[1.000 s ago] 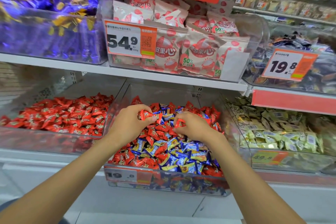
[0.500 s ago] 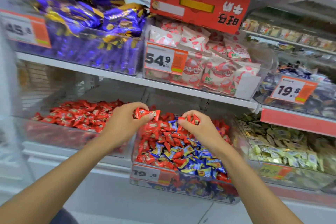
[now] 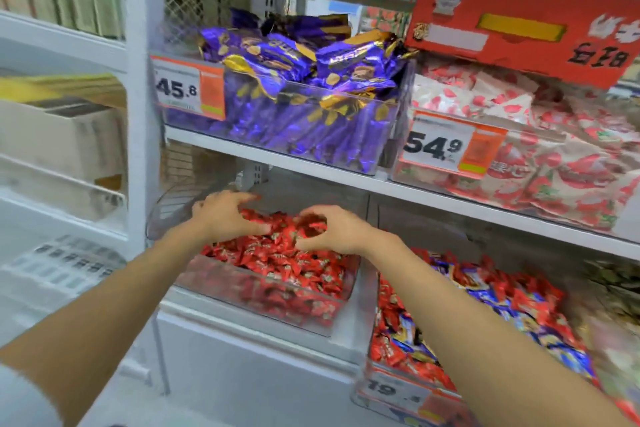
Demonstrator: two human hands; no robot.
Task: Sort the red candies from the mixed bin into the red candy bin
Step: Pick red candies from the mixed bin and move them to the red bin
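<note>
Two bare hands hover over the red candy bin (image 3: pixel 277 305), a clear tub on the lower level of a shop display, heaped with red candies (image 3: pixel 277 260). The left hand (image 3: pixel 225 215), at 10 o'clock over the heap, has its fingers spread and lightly bent; its grip is open and holds nothing. The right hand (image 3: pixel 337 232), just beside it at 2 o'clock over the heap, has fingers and thumb curled into a ring. Red wrappers show inside that ring, but motion blur hides whether the grip is closed on them or they lie in the heap beneath; it cannot be told.

The mixed bin (image 3: pixel 374 340) stands just beside the red candy bin, at 4 o'clock from it, and holds red and blue wrapped sweets (image 3: pixel 502 305) jumbled together. A price label (image 3: pixel 391 390) reading 19.8 is fixed to its front wall.

On the white shelf (image 3: pixel 311 163) above, at 12 o'clock from the hands, a clear tub carries purple and gold packets (image 3: pixel 311 59), with a 45.8 price tag (image 3: pixel 188 90) at its 9 o'clock end. At 2 o'clock from the hands lie white packs printed with strawberries (image 3: pixel 554 163) behind a 54.9 tag (image 3: pixel 450 146). A red sign (image 3: pixel 519 28) hangs at 12 o'clock from those packs. Both forearms reach in from the 6 o'clock edge.
</note>
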